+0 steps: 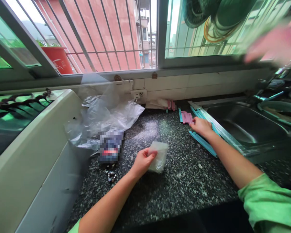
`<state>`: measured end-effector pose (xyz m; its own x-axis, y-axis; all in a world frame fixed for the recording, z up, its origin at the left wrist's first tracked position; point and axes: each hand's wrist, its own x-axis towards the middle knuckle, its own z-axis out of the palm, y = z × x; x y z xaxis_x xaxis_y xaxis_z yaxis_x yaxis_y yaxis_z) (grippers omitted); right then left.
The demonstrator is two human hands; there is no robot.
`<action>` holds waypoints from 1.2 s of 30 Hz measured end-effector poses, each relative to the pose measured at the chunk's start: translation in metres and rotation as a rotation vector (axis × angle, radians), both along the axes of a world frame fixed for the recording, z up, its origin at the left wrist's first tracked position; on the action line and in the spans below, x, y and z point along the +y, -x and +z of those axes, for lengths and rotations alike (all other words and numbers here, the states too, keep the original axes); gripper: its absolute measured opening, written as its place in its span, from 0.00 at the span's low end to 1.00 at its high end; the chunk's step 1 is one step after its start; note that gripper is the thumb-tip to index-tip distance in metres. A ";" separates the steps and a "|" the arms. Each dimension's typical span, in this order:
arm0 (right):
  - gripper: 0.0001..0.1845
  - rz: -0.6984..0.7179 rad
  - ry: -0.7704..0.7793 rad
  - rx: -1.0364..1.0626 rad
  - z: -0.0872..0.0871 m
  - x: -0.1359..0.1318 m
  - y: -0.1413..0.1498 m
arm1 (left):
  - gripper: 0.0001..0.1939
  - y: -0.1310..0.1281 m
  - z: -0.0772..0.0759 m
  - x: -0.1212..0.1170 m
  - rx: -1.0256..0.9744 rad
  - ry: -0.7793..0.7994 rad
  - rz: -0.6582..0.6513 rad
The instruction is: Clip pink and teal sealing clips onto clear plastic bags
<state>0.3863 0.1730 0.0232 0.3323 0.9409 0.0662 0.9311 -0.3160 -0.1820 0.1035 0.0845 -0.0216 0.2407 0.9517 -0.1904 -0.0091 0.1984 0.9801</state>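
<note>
My left hand (143,161) is closed on a translucent plastic bag (160,157), thumb on top, held over the speckled dark counter. My right hand (201,127) reaches to the back right, its fingers curled and pinched at the edge of some flat pink plastic pieces (185,116). Its fingertips are partly hidden. Long teal plastic strips (203,144) lie beneath and beside this hand, with more of them along the sink edge. Farther back, other pink pieces (171,105) rest by the wall.
Crumpled clear plastic sheeting (104,113) covers the back left, by a blurred-out dark packet (110,147) and small shiny metal parts (111,174). A stove (70,106) borders the left side, a steel sink (247,121) the right. A wall socket (142,94) sits behind.
</note>
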 end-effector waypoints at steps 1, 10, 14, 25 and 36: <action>0.20 -0.024 0.051 -0.065 0.002 0.003 -0.006 | 0.21 0.000 0.000 0.000 -0.003 -0.006 0.000; 0.22 -0.065 0.238 -0.105 -0.004 0.014 -0.010 | 0.18 0.000 0.001 0.002 -0.046 -0.028 0.044; 0.21 -0.071 0.231 -0.098 -0.006 0.019 -0.017 | 0.18 0.001 0.002 0.003 -0.062 -0.021 0.046; 0.20 -0.165 0.145 -0.136 -0.005 0.021 -0.022 | 0.21 0.002 -0.003 0.008 -0.130 -0.018 0.079; 0.13 0.279 -0.327 -0.118 -0.008 -0.020 0.024 | 0.22 0.002 0.002 0.006 -0.163 0.035 0.087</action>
<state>0.3625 0.1526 0.0154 0.0405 0.9168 0.3972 0.9930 0.0072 -0.1179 0.1017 0.0909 -0.0194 0.1882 0.9638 -0.1890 -0.1857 0.2238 0.9568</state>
